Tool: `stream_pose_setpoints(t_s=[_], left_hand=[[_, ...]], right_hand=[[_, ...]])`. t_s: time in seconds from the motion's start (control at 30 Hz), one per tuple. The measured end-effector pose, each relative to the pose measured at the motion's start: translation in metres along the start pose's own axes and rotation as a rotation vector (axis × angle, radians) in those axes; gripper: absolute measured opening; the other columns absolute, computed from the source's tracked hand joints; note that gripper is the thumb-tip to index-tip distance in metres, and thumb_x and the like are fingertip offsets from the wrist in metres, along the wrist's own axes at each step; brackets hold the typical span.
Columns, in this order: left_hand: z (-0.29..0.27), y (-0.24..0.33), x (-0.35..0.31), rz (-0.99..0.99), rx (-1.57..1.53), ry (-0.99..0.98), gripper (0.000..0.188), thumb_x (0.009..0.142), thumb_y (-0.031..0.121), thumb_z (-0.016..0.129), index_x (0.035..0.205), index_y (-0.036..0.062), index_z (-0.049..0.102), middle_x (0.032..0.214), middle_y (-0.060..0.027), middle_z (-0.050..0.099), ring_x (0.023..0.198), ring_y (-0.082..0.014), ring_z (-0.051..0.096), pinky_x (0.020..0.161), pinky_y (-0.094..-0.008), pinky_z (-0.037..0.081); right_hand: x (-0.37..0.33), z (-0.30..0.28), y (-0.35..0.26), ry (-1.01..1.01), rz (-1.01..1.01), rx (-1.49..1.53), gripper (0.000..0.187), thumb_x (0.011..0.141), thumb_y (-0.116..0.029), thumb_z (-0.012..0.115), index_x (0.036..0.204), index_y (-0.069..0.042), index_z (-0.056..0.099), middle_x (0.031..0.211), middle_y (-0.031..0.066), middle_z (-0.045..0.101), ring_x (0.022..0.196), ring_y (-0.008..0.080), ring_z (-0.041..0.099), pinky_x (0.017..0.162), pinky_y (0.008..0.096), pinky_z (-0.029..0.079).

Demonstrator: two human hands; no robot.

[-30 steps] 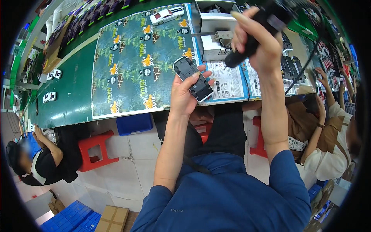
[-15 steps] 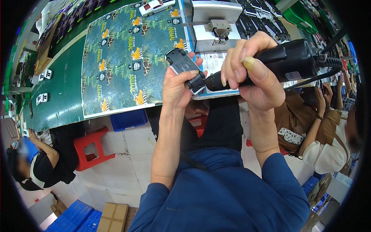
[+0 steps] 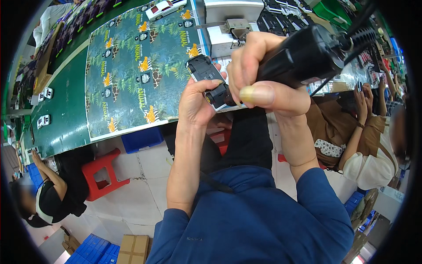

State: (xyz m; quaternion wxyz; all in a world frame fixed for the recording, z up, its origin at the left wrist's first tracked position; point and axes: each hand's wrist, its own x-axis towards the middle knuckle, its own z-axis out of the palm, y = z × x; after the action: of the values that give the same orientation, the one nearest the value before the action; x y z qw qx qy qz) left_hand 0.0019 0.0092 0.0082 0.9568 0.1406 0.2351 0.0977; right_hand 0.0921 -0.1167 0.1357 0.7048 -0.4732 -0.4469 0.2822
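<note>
A toy car (image 3: 205,75) lies upside down in my left hand (image 3: 197,100), its black underside facing up and my thumb pressed across it. My right hand (image 3: 268,81) is closed around a black electric screwdriver (image 3: 303,57). The tool lies nearly level, its tip meeting the near end of the car's underside; the exact contact point is hidden by my fingers. Both hands are above the front edge of the bench. Beyond them a white toy car with red trim (image 3: 165,9) stands on the patterned sheet (image 3: 127,66).
A metal fixture (image 3: 235,31) stands behind my right hand, with several black car bases (image 3: 281,20) beside it. Small white cars (image 3: 44,121) sit on the green bench at left. A red stool (image 3: 103,174) and blue bin (image 3: 141,140) are below. People work on both sides.
The screwdriver's rear end has swung nearer and to the left, with my right hand shifting left around it. The car stays upside down in my left hand; the whole view has shifted slightly.
</note>
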Motion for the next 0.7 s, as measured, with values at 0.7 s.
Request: stream_pose_setpoints(t_s=[0.7], left_hand=[[0.027,0.007,-0.016,0.117,0.107,-0.154,0.044,0.086,-0.002,0.06,0.129,0.0029,0.051,0.111,-0.0147,0.063,0.097,-0.0265,0.067,0.081,-0.0481,0.06]], right_hand=[[-0.002,-0.026,-0.006,-0.305,-0.331,0.228,0.033,0.077,-0.017,0.076,0.097,-0.001,0.056,0.07,0.0071,0.058,0.056,0.0178,0.058,0.056,0.0324,0.053]])
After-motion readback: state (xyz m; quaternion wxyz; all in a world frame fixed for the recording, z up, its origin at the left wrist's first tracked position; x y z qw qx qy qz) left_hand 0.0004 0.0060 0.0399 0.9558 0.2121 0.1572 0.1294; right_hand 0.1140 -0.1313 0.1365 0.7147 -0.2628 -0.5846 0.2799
